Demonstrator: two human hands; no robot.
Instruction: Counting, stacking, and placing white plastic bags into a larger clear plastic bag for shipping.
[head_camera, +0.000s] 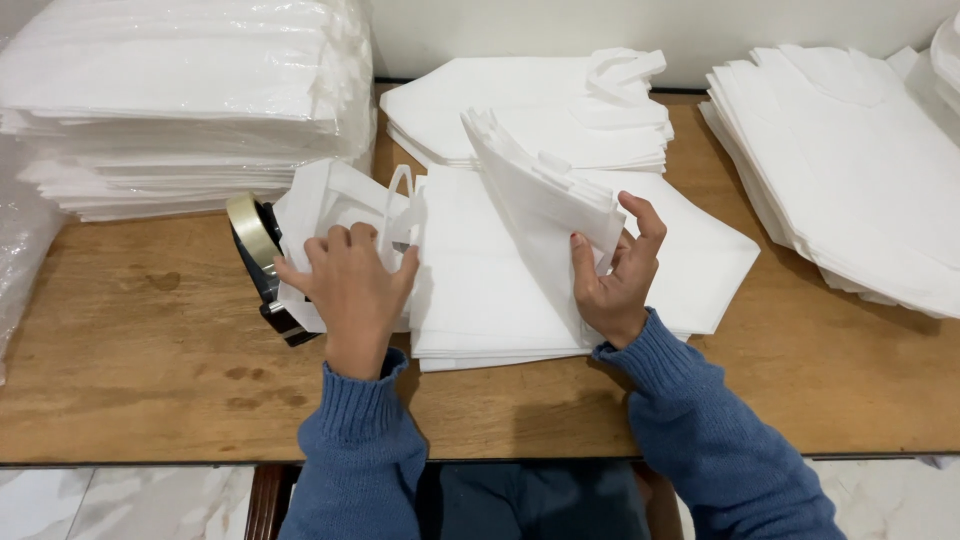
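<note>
A flat stack of white fabric bags (480, 290) lies in the middle of the wooden table (140, 340). My right hand (618, 270) grips a folded bundle of white bags (540, 190) and holds it tilted up over the stack. My left hand (350, 285) presses fingers down on a single white bag with a loop handle (340, 205) at the stack's left edge. Both arms wear blue knitted sleeves.
A black tape dispenser with a roll of tape (258, 245) stands left of my left hand. A plastic-wrapped pile of white bags (180, 100) fills the back left. More white bag stacks lie at the back centre (530, 105) and right (860, 170).
</note>
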